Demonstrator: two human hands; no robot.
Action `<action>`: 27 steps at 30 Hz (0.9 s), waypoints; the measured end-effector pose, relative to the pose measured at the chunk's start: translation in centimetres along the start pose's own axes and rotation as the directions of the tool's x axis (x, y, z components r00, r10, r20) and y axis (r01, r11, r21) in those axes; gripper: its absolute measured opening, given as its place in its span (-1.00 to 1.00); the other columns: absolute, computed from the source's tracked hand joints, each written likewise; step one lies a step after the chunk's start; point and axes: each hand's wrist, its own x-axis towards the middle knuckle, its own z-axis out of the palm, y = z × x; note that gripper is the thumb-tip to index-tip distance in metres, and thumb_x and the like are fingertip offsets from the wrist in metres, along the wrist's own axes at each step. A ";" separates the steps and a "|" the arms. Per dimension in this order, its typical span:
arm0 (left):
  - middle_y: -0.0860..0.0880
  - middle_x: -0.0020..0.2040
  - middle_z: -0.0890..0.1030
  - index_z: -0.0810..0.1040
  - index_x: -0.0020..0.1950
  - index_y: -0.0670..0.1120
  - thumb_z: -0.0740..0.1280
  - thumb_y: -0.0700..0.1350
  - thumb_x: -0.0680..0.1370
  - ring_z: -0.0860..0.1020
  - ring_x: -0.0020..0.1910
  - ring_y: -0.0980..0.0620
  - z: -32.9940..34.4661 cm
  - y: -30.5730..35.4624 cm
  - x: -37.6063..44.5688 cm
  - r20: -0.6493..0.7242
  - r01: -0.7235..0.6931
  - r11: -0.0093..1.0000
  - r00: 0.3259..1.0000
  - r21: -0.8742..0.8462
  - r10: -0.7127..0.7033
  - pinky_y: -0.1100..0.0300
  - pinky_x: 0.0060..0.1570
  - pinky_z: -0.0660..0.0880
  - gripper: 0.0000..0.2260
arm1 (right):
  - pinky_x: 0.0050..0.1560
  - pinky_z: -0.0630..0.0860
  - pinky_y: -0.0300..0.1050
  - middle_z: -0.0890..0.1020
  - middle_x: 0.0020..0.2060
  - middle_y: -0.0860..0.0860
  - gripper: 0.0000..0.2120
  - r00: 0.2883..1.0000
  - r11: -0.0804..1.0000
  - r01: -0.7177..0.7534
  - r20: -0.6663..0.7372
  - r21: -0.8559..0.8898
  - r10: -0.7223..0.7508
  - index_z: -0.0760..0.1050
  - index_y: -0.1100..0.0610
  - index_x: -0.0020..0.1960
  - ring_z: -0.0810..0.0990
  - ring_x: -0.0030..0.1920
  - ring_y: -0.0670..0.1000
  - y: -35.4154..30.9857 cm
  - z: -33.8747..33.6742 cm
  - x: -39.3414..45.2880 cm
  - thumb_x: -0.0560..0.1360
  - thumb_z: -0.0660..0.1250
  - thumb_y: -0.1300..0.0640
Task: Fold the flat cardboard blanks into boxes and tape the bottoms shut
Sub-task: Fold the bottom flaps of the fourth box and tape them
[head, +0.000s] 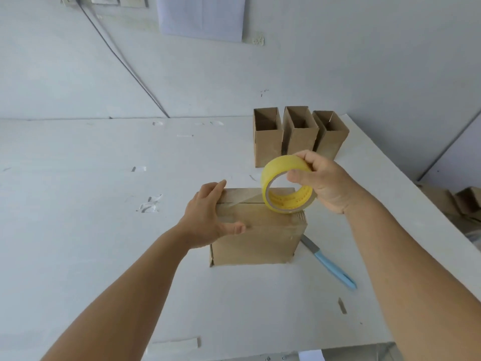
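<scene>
A brown cardboard box [257, 238] stands on the white table [91, 230] with its folded flaps facing up. My left hand [208, 220] presses on the box's left edge, fingers straight over the top and thumb on the front face. My right hand [322, 178] grips a yellow roll of clear tape [286, 185], which rests on the right part of the box top. A clear strip of tape runs from the roll leftwards across the flaps to my left hand.
Three open cardboard boxes [299, 134] stand in a row at the back right. A knife with a light blue handle [330, 264] lies on the table right of the box. More cardboard [458, 201] lies past the table's right edge. Scraps of tape dot the table.
</scene>
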 end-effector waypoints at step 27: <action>0.16 0.32 0.22 0.09 0.55 0.02 0.36 0.46 0.07 0.24 0.38 0.05 0.6 0.3 0.2 -0.024 0.003 1.000 1.000 -0.011 -0.003 -0.03 0.41 0.23 0.15 | -0.18 0.46 -0.08 0.59 -0.21 -0.06 -0.83 0.984 0.721 -0.155 -0.168 -0.676 0.054 0.53 0.00 -0.29 0.54 -0.15 -0.01 2.1 -4.7 -0.6 0.37 0.40 -0.08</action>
